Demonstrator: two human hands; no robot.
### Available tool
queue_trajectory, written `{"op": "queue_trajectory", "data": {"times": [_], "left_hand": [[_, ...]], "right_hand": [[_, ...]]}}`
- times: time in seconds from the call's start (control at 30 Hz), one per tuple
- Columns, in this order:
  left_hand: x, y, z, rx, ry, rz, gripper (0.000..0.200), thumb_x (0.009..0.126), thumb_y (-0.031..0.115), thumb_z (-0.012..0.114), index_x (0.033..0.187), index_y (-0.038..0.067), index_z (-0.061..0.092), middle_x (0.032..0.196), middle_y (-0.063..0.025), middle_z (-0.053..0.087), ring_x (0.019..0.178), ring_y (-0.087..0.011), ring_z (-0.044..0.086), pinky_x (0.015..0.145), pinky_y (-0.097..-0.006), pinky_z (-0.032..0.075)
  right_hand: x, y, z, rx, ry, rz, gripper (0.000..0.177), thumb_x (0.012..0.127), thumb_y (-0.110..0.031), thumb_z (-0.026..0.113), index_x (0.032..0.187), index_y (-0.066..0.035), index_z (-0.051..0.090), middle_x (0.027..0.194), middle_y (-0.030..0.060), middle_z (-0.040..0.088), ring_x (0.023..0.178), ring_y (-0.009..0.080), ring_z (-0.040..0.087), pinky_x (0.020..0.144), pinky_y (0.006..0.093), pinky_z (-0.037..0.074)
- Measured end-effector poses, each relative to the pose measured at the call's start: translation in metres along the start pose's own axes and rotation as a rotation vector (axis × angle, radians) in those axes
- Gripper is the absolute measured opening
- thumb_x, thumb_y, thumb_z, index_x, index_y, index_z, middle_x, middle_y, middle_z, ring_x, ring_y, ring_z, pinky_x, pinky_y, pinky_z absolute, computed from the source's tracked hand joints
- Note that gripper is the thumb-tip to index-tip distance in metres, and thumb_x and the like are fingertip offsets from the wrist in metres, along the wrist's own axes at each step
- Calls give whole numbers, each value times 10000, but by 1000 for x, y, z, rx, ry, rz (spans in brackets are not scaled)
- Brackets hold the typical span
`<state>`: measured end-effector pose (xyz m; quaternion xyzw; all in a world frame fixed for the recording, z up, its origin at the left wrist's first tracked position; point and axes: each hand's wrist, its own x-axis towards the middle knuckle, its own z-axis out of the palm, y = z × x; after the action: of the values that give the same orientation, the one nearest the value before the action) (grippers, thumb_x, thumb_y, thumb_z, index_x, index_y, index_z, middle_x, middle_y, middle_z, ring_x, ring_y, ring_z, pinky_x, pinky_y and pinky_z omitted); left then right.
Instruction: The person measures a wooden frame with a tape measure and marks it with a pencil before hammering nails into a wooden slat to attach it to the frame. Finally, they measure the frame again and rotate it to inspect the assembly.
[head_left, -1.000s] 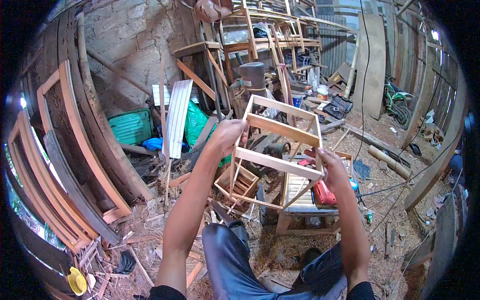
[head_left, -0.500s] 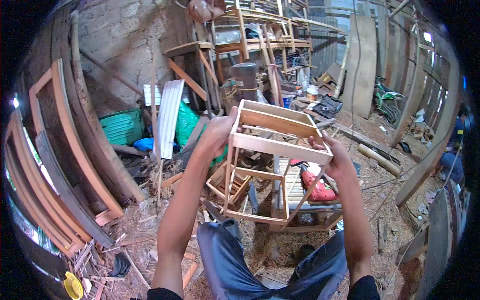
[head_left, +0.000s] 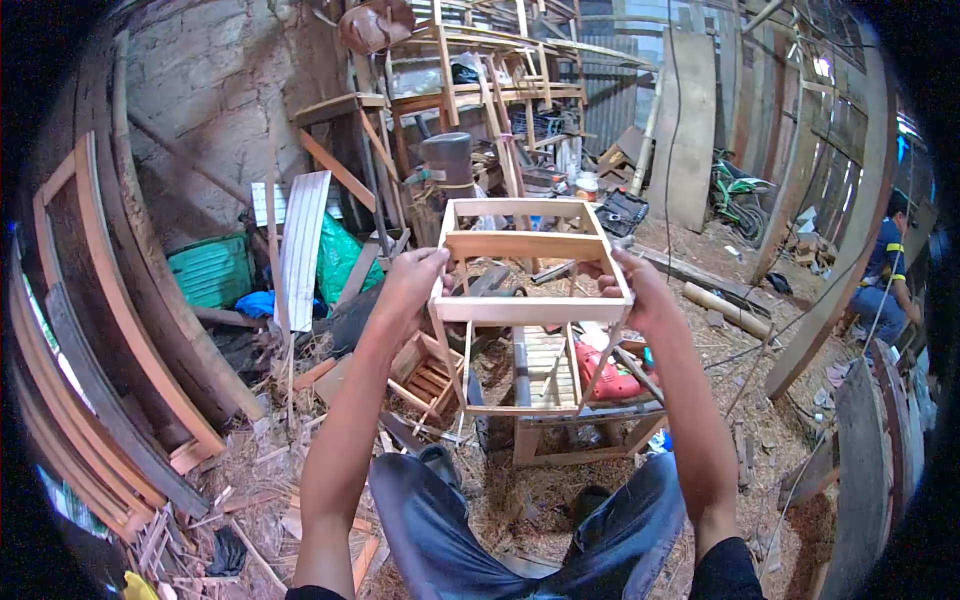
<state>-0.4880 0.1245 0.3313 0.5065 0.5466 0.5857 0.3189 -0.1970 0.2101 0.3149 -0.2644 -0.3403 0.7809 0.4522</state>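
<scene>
A small wooden frame (head_left: 530, 311) with thin legs and a lower rectangle of strips is held up in front of me. My left hand (head_left: 413, 285) grips its left side, fingers closed round the edge. On the right side my right hand (head_left: 636, 287) is closed on the frame too, with its fingertips partly inside the opening. A crossbar (head_left: 525, 246) runs across the top of the frame. Seen behind and below it are a low slatted bench (head_left: 545, 372) and a red power tool (head_left: 608, 378) lying on that bench.
A wooden crate (head_left: 425, 373) sits on the littered floor left of the bench. Curved wooden frames (head_left: 92, 260) lean at the left. A grey post (head_left: 447, 165) stands behind. Another person (head_left: 885, 270) crouches at the far right, beyond slanted planks.
The wooden frame has turned to face me more squarely and moved slightly left, with both hands still on it. The view has shifted right, and more of the other person shows.
</scene>
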Motion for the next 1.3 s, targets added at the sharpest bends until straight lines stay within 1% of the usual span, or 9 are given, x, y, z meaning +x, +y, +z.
{"op": "queue_trajectory", "data": {"times": [0.03, 0.13, 0.23, 0.47, 0.73, 0.77, 1.0, 1.1, 1.3], "left_hand": [[9, 0, -7, 91, -36, -6, 292, 921, 239, 507, 859, -29, 604, 711, -65, 591, 601, -139, 550, 573, -293, 436], [17, 0, -11, 60, 20, -48, 245, 866, 233, 564, 799, -1, 591, 663, -66, 574, 583, -147, 568, 520, -304, 468], [15, 3, -7, -60, 86, -106, 250, 892, 244, 530, 844, 7, 590, 666, -76, 581, 569, -143, 571, 487, -306, 477], [9, 7, -5, -52, 78, -177, 292, 938, 281, 467, 942, 7, 569, 673, -77, 589, 506, -150, 567, 391, -284, 455], [13, 16, -6, -72, 111, -156, 351, 918, 274, 527, 1044, -53, 541, 748, -75, 582, 611, -151, 587, 515, -311, 514], [18, 13, -8, -85, 101, -158, 344, 916, 270, 529, 1033, -53, 546, 749, -76, 585, 609, -151, 587, 516, -312, 513], [19, 15, -8, -106, 100, -153, 312, 907, 266, 532, 962, -35, 590, 731, -69, 595, 571, -153, 579, 504, -310, 503], [20, 16, -9, -93, 78, -155, 331, 902, 276, 530, 954, -45, 595, 720, -69, 595, 571, -153, 581, 499, -310, 502], [13, 22, -4, -9, 151, -153, 349, 892, 271, 532, 962, -65, 595, 703, -74, 590, 555, -157, 575, 496, -317, 500]], "right_hand": [[3, -7, 0, -38, -27, 19, 489, 965, -280, 455, 1286, 73, 348, 950, 187, 607, 475, 53, 440, 395, 171, 436], [2, -11, 14, 38, -5, 12, 481, 949, -229, 465, 1306, 63, 331, 1075, 240, 589, 496, 45, 497, 435, 171, 484], [15, -12, 6, -104, -9, -29, 426, 947, -257, 477, 1197, 81, 411, 885, 179, 623, 475, 56, 512, 426, 191, 498], [18, -14, 7, 49, -67, 50, 441, 938, -224, 471, 1231, 95, 390, 909, 201, 607, 463, 44, 484, 397, 166, 478], [24, -20, 6, 61, -88, 122, 435, 953, -203, 395, 1237, 123, 340, 984, 243, 592, 454, 26, 451, 384, 170, 449], [27, -18, 6, 107, -98, 148, 489, 908, -271, 499, 1090, 182, 475, 547, 28, 549, 406, 43, 482, 360, 175, 460], [28, -19, 13, 49, 9, 105, 482, 911, -258, 482, 1128, 172, 459, 671, 136, 632, 389, 62, 510, 354, 181, 473], [31, -19, 12, 5, -71, 70, 474, 922, -214, 420, 1244, 126, 344, 943, 264, 624, 420, 46, 495, 366, 162, 466], [38, -18, 5, -37, -53, 82, 465, 922, -235, 411, 1234, 107, 370, 956, 258, 630, 416, 74, 522, 371, 172, 484]]}}
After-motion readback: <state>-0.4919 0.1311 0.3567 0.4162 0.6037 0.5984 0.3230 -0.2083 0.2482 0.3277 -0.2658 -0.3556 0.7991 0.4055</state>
